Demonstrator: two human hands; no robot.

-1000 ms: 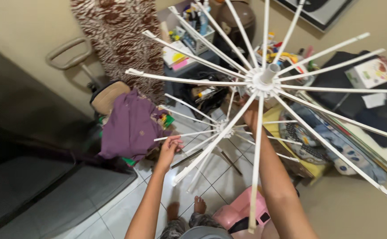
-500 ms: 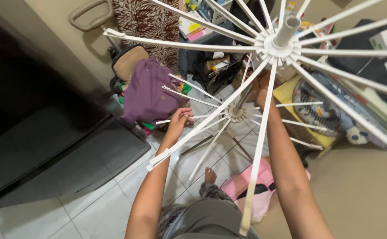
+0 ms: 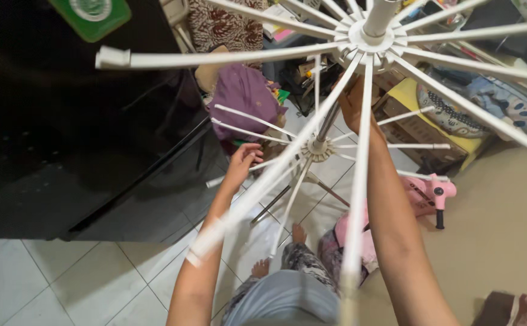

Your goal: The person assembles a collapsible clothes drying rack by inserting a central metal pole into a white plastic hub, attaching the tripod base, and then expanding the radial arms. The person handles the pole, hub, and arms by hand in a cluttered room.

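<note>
A white umbrella-style drying rack stands in front of me, its upper hub (image 3: 377,31) spreading long white arms and a lower hub (image 3: 318,147) carrying shorter ones. My left hand (image 3: 243,162) is closed around one of the short lower arms near its tip. My right hand (image 3: 354,104) grips the metal centre pole (image 3: 330,119) between the two hubs. My bare feet show on the tiles under the rack's tripod legs.
A large black cabinet (image 3: 64,121) fills the left. A purple cloth (image 3: 246,95) lies behind the rack. A pink toy scooter (image 3: 427,192) lies on the floor at right, with a box and patterned cushion (image 3: 450,111) beyond.
My view has dropped closer to the rack, so the upper hub now sits at the top edge. My left hand has moved along onto a short lower arm; my right hand stays on the pole.
</note>
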